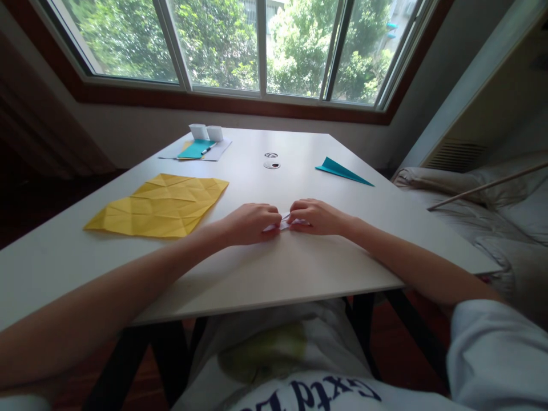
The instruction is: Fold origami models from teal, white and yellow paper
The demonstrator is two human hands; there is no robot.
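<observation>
A small folded piece of white paper (285, 223) lies on the white table (274, 268), mostly covered by my fingers. My left hand (250, 222) presses on its left end and my right hand (314, 216) pinches its right end. Both hands rest on the tabletop, fingertips almost touching over the paper.
A creased yellow sheet (160, 205) lies to the left. A teal folded paper triangle (342, 170) sits at the right rear. At the back left are teal paper with a pen (197, 149) and two white cups (206, 132). A bed (492, 217) stands right of the table.
</observation>
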